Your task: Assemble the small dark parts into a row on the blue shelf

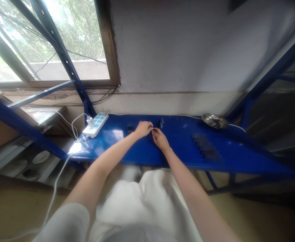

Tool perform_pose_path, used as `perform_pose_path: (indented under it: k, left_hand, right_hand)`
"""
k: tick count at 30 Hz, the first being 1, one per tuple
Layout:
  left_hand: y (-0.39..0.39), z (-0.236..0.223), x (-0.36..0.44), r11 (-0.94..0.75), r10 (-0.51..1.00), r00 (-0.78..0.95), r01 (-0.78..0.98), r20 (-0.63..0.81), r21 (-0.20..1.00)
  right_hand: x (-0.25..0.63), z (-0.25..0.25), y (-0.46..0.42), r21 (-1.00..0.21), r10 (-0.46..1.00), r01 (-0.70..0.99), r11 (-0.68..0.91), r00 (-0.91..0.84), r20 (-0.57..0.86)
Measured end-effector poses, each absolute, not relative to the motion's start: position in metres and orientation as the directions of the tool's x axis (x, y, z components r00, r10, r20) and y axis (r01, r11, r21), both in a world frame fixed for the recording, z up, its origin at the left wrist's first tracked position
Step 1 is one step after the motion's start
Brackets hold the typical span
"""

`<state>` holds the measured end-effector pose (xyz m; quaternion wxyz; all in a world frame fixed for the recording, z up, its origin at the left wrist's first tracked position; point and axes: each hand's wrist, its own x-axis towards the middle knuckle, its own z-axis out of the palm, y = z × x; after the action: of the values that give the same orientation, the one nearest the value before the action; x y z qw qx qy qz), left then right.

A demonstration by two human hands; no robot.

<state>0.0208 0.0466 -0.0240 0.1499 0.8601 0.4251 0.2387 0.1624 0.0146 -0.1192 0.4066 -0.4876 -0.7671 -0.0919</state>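
Over the blue table (pixel 177 148), my left hand (pixel 144 128) and my right hand (pixel 160 139) meet fingertip to fingertip. Both are closed in a pinch around a small dark object (pixel 153 129), too small and too covered to name. Left of my left hand, a pair of small dark pieces (pixel 129 128) rests on the tabletop. Just beyond my right hand, a small black upright-looking piece (pixel 159 123) sits beside a pale bluish, clear-looking piece (pixel 162 122). Farther back, several tiny light bits (pixel 179 118) lie scattered.
A white power strip (pixel 97 124) with a plugged-in charger lies at the table's left end, its cord hanging over the edge. A shiny metal bowl (pixel 214 121) stands at the back right. A blurred-out dark patch (pixel 205 147) covers something nearer. Blue frame posts (pixel 69 67) rise at the sides.
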Motion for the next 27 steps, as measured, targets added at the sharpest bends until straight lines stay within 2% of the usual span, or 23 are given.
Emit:
perform_pose_path:
  k: [6,13,18,24,27]
  left_hand:
    - [0.068,-0.014,0.012,-0.616,0.785,0.544,0.731,0.295,0.293]
    - [0.095,-0.009,-0.017,-0.519,0.848,0.485,0.841,0.215,0.151]
    - [0.096,-0.013,-0.032,-0.501,0.859,0.475,0.857,0.189,0.124]
    - [0.098,-0.016,-0.039,-0.493,0.862,0.485,0.87,0.147,0.02]
    - [0.097,-0.016,-0.042,-0.492,0.863,0.485,0.87,0.139,0.024]
  right_hand:
    - [0.163,-0.121,0.015,-0.257,0.67,0.819,0.514,-0.195,0.716]
    - [0.164,-0.117,0.014,-0.268,0.682,0.82,0.505,-0.19,0.706]
    - [0.164,-0.119,0.017,-0.261,0.693,0.831,0.492,-0.193,0.694]
    - [0.165,-0.119,0.017,-0.281,0.703,0.824,0.492,-0.187,0.686]
    - [0.165,-0.117,0.015,-0.286,0.705,0.825,0.487,-0.179,0.686]
